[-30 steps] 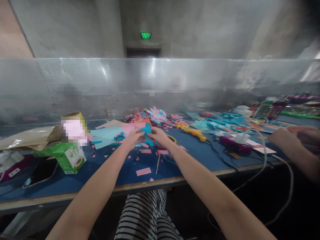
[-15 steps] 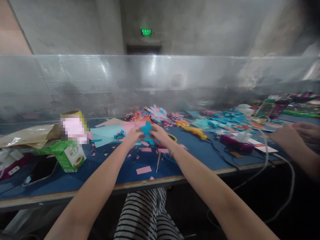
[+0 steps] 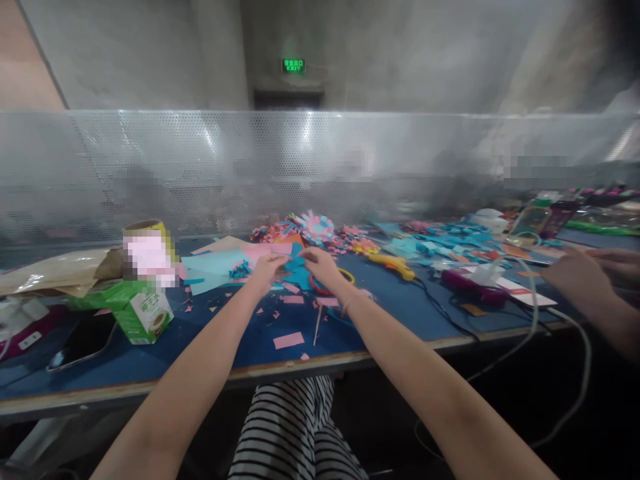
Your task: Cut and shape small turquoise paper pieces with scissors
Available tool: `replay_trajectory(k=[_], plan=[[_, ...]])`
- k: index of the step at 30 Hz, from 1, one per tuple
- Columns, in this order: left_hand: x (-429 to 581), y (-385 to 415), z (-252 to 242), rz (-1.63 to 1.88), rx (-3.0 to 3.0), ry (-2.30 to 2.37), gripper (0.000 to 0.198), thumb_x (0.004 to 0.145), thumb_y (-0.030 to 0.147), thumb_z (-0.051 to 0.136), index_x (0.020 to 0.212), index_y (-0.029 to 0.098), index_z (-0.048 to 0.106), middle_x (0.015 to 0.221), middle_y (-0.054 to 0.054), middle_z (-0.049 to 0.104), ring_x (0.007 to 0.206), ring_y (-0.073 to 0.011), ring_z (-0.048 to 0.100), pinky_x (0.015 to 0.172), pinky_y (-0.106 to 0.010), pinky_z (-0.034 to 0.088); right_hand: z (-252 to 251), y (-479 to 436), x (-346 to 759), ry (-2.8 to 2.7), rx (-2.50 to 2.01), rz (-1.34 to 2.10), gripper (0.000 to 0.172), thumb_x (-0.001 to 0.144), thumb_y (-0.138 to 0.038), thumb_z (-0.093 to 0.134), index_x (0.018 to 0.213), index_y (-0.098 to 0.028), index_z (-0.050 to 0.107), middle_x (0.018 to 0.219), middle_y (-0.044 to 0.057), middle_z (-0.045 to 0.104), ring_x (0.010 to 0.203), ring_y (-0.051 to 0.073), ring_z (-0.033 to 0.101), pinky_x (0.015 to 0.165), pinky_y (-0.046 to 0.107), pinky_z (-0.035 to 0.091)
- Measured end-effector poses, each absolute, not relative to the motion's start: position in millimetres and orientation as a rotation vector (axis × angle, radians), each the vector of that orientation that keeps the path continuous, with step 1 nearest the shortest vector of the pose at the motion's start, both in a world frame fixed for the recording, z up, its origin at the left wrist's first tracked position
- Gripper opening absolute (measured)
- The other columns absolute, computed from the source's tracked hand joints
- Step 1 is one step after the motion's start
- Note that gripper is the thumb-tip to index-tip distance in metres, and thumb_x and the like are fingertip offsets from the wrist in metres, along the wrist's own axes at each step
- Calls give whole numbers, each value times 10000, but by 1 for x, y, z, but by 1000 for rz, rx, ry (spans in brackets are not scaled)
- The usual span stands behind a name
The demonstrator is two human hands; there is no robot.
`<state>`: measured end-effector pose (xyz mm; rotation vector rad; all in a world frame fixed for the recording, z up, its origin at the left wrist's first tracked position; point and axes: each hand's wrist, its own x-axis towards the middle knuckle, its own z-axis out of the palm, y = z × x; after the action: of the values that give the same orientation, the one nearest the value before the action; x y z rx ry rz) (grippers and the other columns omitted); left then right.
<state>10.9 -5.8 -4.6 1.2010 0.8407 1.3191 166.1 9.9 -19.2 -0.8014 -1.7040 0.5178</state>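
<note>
A blue piece of paper [image 3: 298,267] with an uneven outline is held up between my hands above the table. My left hand [image 3: 269,270] pinches its left side, with thumb and forefinger together. On the other side, the fingertips of my right hand [image 3: 321,265] are closed at its upper right edge. Behind my left hand lie a light blue sheet [image 3: 213,268] and a small heap of dark blue paper bits [image 3: 241,269]. Under my right wrist a yellow loop [image 3: 348,275] and a red loop [image 3: 316,287] show in part.
A yellow glue gun [image 3: 393,265] with a black cord lies to the right. Paper flowers [image 3: 316,228] and blue scraps [image 3: 440,240] fill the back. Leftward are a green box [image 3: 145,313] and a phone [image 3: 85,340]. Another person's hand [image 3: 580,277] is at far right.
My fingers have shifted on the blue paper, and more of it now shows hanging below them. The right hand's fingertips have moved up to its top edge.
</note>
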Motion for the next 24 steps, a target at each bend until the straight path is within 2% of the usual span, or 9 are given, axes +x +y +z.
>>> replay_trajectory(k=[4,8,17,24], plan=[[13,-6,-6,1393,1280,860,315,443,227,760,712,130,628,680,-25,620,626,-136,574,621,-315,493,-17,4,166,-1788,-732,131,237,631,-73,424,760,-181,591,799,40,597,749,147,535,714,294,440],[15,-5,-7,1432,1278,799,350,430,247,770,736,133,644,670,-13,624,627,-113,569,665,-296,481,-15,-2,161,-1761,-703,-32,265,647,-46,405,776,-187,588,810,45,586,772,157,523,738,300,435],[18,1,-15,1525,1471,738,262,534,302,725,738,146,674,694,-21,645,649,-126,566,666,-268,443,-14,-5,160,-1628,-730,-135,258,603,-29,433,731,-194,584,830,47,511,861,184,481,791,339,424],[24,-3,-13,1610,1439,688,309,521,278,735,801,158,683,840,-59,672,822,-179,595,814,-332,436,-12,-9,158,-1618,-711,-28,252,593,-31,429,705,-205,574,809,37,493,819,172,479,717,313,448]])
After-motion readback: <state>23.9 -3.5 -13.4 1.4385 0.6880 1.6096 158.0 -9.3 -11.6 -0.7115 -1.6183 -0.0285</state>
